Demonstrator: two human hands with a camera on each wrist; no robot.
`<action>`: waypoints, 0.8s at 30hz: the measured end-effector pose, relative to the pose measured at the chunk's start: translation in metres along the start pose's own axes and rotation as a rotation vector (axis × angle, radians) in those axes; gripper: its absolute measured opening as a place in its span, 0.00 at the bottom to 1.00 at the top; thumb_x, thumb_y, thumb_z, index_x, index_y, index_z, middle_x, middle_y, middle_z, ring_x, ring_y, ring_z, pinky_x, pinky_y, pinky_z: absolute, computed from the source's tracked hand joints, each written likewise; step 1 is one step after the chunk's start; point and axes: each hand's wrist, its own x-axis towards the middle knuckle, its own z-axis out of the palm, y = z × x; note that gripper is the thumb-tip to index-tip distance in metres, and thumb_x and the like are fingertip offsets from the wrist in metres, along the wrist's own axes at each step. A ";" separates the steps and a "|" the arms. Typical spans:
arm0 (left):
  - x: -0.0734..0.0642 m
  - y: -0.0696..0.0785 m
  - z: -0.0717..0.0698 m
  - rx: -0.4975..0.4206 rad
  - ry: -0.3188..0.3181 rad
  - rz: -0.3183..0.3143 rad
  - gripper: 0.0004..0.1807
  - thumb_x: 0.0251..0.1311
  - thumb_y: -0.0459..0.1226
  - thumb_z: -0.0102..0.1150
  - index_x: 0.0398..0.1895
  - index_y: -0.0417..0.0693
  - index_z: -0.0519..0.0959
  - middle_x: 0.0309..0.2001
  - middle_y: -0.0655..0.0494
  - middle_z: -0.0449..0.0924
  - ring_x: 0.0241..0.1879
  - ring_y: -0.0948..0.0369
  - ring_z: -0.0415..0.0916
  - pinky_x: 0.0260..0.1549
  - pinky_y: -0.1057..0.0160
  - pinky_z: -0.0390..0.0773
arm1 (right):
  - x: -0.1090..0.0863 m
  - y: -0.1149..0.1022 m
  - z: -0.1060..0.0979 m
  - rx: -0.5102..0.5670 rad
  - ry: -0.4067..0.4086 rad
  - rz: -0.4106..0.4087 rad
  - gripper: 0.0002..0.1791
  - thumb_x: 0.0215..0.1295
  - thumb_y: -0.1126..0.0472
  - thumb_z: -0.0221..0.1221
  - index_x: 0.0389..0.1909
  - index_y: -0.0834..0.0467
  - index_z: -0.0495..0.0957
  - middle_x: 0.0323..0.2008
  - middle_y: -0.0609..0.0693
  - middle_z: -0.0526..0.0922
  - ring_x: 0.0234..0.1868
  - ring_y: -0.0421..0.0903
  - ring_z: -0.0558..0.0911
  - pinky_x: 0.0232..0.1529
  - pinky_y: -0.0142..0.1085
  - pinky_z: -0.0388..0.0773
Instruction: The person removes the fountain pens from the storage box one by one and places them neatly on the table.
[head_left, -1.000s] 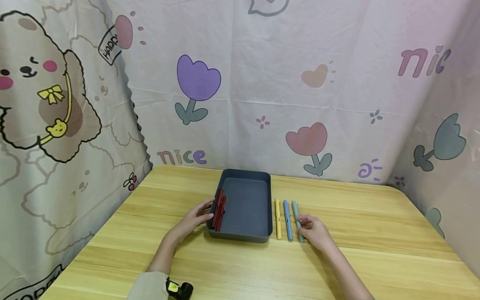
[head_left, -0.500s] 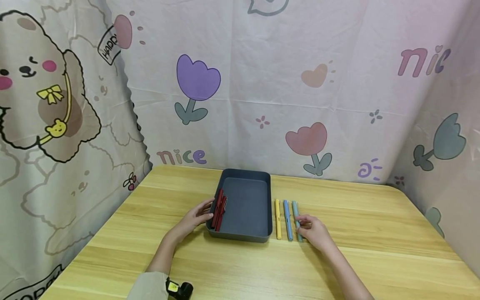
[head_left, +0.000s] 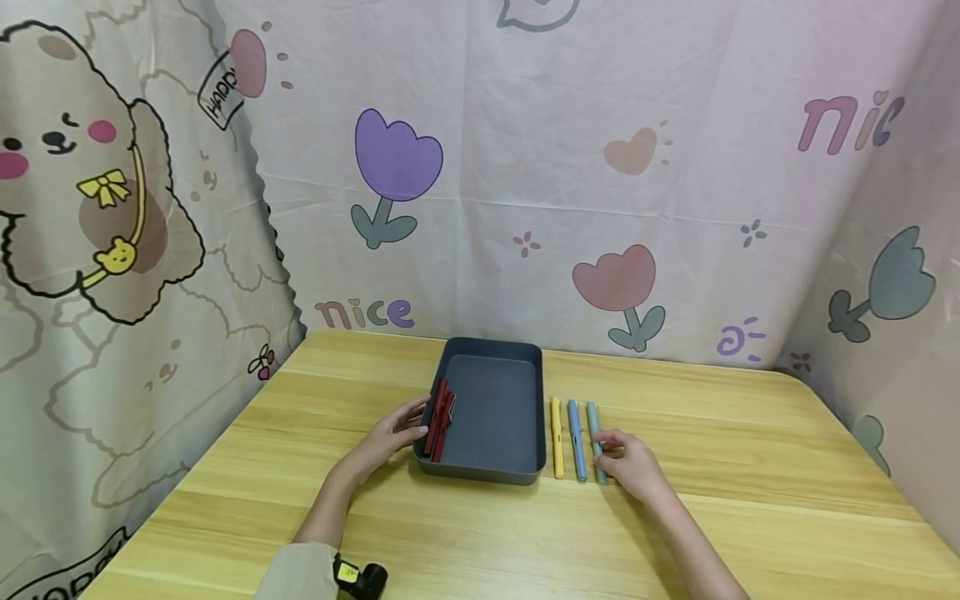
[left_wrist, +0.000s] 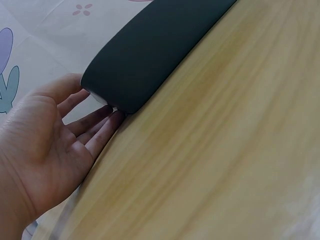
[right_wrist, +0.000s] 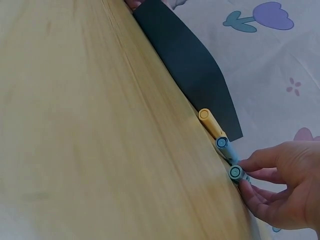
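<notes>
A dark grey tray (head_left: 495,417) lies on the table with two dark red pens (head_left: 441,425) along its left inner side. Against the tray's left outer wall rest the fingers of my left hand (head_left: 386,440); the left wrist view shows them touching the wall (left_wrist: 135,65), not wrapped round it. To the right of the tray lie a yellow pen (head_left: 557,437), a blue pen (head_left: 576,442) and a green pen (head_left: 592,417), side by side. My right hand (head_left: 632,467) pinches the green pen between thumb and fingers, its end (right_wrist: 235,172) facing the right wrist camera.
The wooden table (head_left: 480,533) stretches in front of the tray and to both sides. Behind it hangs a printed cloth (head_left: 517,167), close to the tray's far edge. A black camera (head_left: 363,579) is strapped to my left wrist.
The green pen has turned very slightly in my right hand and lies more nearly parallel to the blue one. My left hand and the tray have stayed in place.
</notes>
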 end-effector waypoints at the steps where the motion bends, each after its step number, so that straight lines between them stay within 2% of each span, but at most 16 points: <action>1: 0.000 0.000 0.000 0.000 0.002 -0.002 0.32 0.66 0.37 0.50 0.70 0.42 0.52 0.66 0.35 0.52 0.63 0.42 0.54 0.58 0.48 0.59 | 0.000 0.000 0.000 0.000 0.001 -0.001 0.16 0.52 0.73 0.61 0.44 0.67 0.77 0.37 0.57 0.78 0.40 0.55 0.79 0.36 0.41 0.77; 24: 0.002 -0.002 0.000 -0.004 0.009 0.002 0.32 0.66 0.37 0.50 0.70 0.42 0.53 0.67 0.36 0.51 0.63 0.43 0.53 0.58 0.48 0.58 | -0.002 -0.005 -0.001 0.004 -0.020 0.006 0.15 0.55 0.70 0.61 0.45 0.67 0.77 0.40 0.58 0.77 0.42 0.58 0.78 0.37 0.43 0.77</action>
